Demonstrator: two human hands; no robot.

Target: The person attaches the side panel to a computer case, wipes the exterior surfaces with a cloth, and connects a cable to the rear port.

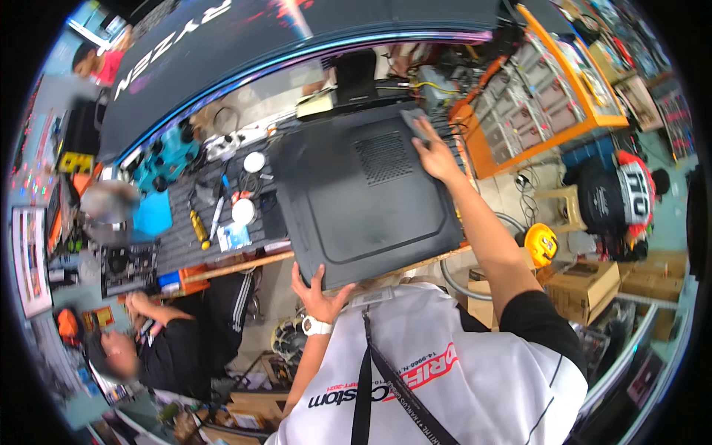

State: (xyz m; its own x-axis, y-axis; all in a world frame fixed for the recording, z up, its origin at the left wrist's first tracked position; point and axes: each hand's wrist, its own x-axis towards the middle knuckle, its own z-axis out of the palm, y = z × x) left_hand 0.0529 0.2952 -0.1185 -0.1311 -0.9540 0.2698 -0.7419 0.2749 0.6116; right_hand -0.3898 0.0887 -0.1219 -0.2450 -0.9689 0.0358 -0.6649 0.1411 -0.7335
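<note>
White-lettered board (237, 55); black panel (356, 215), left fingers (317, 279) spread at edge, right fingers (428, 131) around grey pad (410, 122).

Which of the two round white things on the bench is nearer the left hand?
The lower one in view, beside the blue-and-white packet, is nearer the left hand; the other sits farther back on the bench.

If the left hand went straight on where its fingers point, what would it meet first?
The black vented panel: the left hand is at its near edge, though depth leaves actual contact unclear.
</note>
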